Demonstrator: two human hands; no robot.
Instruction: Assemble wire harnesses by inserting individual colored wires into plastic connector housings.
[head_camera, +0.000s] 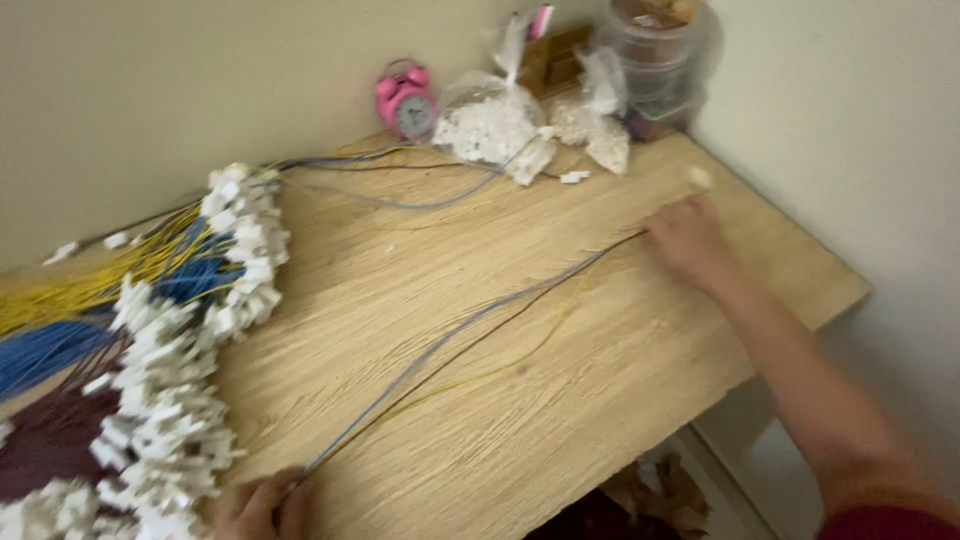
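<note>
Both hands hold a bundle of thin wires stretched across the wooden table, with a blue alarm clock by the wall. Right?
Not quite: the alarm clock is pink, not blue, as the head view shows. The left hand and right hand do hold the wires stretched across the wooden table.

Soft warm indoor light, faint shadows, overall motion blur
</note>
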